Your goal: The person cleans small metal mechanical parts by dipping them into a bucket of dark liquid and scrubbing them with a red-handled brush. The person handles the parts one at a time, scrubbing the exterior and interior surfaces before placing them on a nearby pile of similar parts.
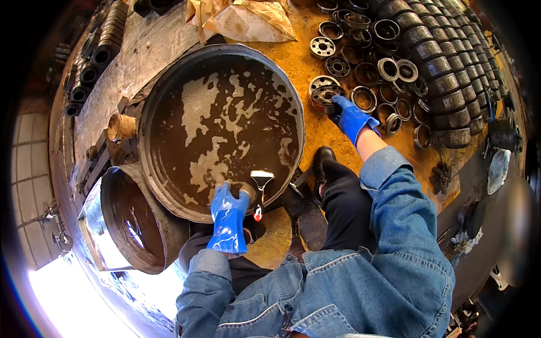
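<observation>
My left hand (229,209), in a blue rubber glove, is at the near edge of a large round basin (147,169) of murky brown liquid. Its fingers curl over a dull, rounded thing that I cannot make out. Just right of it a paint brush (262,179) with pale bristles leans over the rim, its dark, red-tipped handle toward me. On the right, my right hand (356,119), gloved in blue too, grips a round metal part with holes (328,94). Below that part another ring-shaped part (313,107) shows, partly covered.
Many loose metal rings (389,69) lie on the yellow-brown surface beyond my right hand. Stacked dark cylindrical parts (451,73) fill the far right. A tilted metal drum (169,225) stands left of the basin, below a rusty cup-like piece (122,127). Crumpled brown paper (251,21) lies behind.
</observation>
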`<state>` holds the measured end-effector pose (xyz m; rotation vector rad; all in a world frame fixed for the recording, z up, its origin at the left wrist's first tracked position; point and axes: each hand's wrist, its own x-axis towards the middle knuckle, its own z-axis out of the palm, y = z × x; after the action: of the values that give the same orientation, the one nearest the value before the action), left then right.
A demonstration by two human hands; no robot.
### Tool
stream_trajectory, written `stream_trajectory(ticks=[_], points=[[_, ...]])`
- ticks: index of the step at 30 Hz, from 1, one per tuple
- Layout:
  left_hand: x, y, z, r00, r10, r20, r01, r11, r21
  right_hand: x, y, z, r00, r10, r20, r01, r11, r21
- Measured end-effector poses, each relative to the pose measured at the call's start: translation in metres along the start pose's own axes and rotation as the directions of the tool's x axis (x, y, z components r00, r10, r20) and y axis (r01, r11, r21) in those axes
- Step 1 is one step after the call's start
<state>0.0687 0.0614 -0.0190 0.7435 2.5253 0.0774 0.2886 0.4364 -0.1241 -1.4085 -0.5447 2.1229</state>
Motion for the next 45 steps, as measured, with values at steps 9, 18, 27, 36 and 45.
stream_trajectory(ticks=[9, 18, 27, 36, 45], points=[[0.0, 0.005, -0.002, 0.999, -0.019, 0.031, 0.018, 1.0, 0.01, 0.047, 0.024, -0.047, 0.994, 0.086, -0.069, -0.071, 0.979, 0.189], [0.002, 0.003, 0.001, 0.999, -0.036, 0.014, 0.036, 0.999, 0.001, 0.072, 0.008, -0.029, 0.964, -0.229, 0.134, 0.246, 0.588, -0.77], [0.001, -0.002, 0.005, 0.999, 0.025, -0.035, -0.026, 0.999, -0.037, 0.061, -0.031, -0.024, 0.842, -0.332, 0.425, 0.187, -0.56, -0.807], [-0.001, -0.033, 0.027, 0.873, 0.38, -0.306, -0.333, 0.923, 0.195, -0.157, -0.044, 0.176, 0.702, 0.155, 0.695, 0.684, -0.419, -0.597], [0.045, -0.051, 0.077, 0.841, 0.393, -0.371, -0.375, 0.919, 0.123, -0.196, 0.128, 0.204, 0.463, 0.707, 0.534, 0.713, -0.655, 0.249]])
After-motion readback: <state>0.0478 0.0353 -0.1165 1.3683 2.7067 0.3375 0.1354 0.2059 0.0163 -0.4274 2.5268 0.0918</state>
